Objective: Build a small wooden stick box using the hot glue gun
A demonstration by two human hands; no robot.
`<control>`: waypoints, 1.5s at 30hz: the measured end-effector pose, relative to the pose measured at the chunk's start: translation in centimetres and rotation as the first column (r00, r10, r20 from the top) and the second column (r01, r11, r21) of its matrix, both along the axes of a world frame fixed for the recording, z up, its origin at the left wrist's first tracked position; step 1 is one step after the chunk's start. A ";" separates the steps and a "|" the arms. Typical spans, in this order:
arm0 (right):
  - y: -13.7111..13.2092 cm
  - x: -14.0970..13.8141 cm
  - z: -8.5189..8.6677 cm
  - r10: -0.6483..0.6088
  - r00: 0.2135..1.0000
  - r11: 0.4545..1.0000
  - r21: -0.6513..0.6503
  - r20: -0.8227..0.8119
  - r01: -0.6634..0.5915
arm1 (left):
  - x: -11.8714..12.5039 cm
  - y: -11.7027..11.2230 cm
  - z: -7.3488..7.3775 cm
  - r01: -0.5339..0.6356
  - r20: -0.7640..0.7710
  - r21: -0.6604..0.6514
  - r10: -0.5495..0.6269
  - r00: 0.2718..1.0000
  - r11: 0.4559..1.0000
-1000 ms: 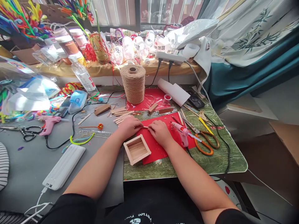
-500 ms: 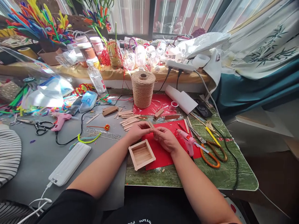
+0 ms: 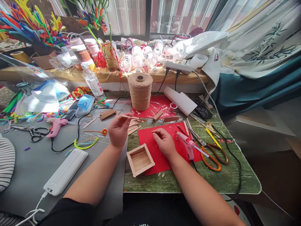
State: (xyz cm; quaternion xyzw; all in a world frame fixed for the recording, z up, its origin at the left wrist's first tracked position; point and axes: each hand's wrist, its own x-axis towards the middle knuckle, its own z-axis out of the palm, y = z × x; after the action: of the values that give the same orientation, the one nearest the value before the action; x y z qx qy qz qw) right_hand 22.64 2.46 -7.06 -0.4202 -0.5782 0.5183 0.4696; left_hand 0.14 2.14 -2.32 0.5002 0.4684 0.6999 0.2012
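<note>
My left hand (image 3: 118, 131) is raised over the table, its fingers pinching a thin wooden craft stick (image 3: 136, 118) that points to the right. Above the red sheet (image 3: 150, 168), my right hand (image 3: 165, 143) is curled with thumb and fingertips close together; whether anything small is between them I cannot make out. A square box of craft sticks (image 3: 140, 160) sits below and between both hands, its open side up. More loose craft sticks (image 3: 134, 129) lie just beyond my left hand.
Right of my right hand lie a pink glue gun (image 3: 188, 142), orange-handled scissors (image 3: 213, 160) and a yellow pen (image 3: 213, 137). A twine spool (image 3: 140, 94) stands behind. At left are a white power bank (image 3: 66, 171), another pink glue gun (image 3: 56, 126) and black-handled scissors (image 3: 36, 133).
My hands were together over a small wooden piece; they have now parted. My left hand has moved left and up with a stick, while the right stays over the red sheet.
</note>
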 end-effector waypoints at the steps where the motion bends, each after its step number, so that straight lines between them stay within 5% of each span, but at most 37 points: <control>1: -0.1 0.1 0.0 -0.009 0.999 0.998 0.057 0.033 0.007 | -0.6 -0.4 0.5 -0.131 -0.122 0.122 0.146 0.982 0.984; 4: -0.2 0.1 0.2 0.001 0.998 0.992 0.124 0.066 -0.009 | -1.7 -1.6 1.8 -0.189 -0.418 0.257 0.285 0.862 0.948; 11: 0.1 0.0 -0.1 -0.011 0.997 0.995 0.097 0.078 0.003 | -2.8 -2.5 2.5 0.042 -0.634 0.496 0.329 0.700 0.867; 17: 0.2 -0.1 -0.1 -0.013 0.997 0.998 0.055 0.073 0.009 | -3.4 -1.1 0.3 -0.108 -0.521 0.333 0.278 0.807 0.937; 23: 0.2 0.0 -0.1 0.018 0.996 0.999 0.039 0.089 -0.021 | -3.4 0.1 0.5 -0.175 -0.454 0.059 0.183 0.872 0.983; 28: 0.2 -0.1 -0.6 0.042 0.996 0.999 0.023 0.073 -0.044 | -4.4 0.7 0.0 -0.157 -0.546 0.151 0.215 0.810 0.976; 32: 0.2 0.1 -0.8 0.037 0.999 0.999 -0.018 0.024 -0.036 | -5.4 1.4 0.0 -0.156 -0.706 0.007 0.116 0.699 0.988; 36: 0.4 0.1 -1.1 -0.009 0.999 0.995 -0.096 -0.040 0.005 | -4.9 1.1 0.8 -0.172 -0.639 0.050 0.164 0.751 0.984; 39: 0.5 -0.1 -1.0 -0.025 0.996 0.992 -0.123 -0.085 0.015 | -3.6 0.3 0.9 0.010 -0.597 -0.018 -0.019 0.802 1.000; 41: 0.2 -0.2 -0.3 -0.052 0.992 0.992 -0.118 -0.119 0.037 | -2.8 -0.1 0.7 0.230 -0.639 -0.172 -0.286 0.714 0.958; 45: -3.0 0.7 2.5 -0.181 0.978 0.983 -0.050 -0.107 0.177 | -2.1 -0.5 0.4 0.462 -0.523 -0.568 -0.732 0.437 0.681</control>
State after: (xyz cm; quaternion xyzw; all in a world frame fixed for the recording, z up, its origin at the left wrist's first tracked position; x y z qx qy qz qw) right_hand 23.30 -0.55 -4.55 -0.4506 -0.5005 0.5080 0.5371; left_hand -1.94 1.59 -1.95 0.8218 0.4084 0.2322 0.3225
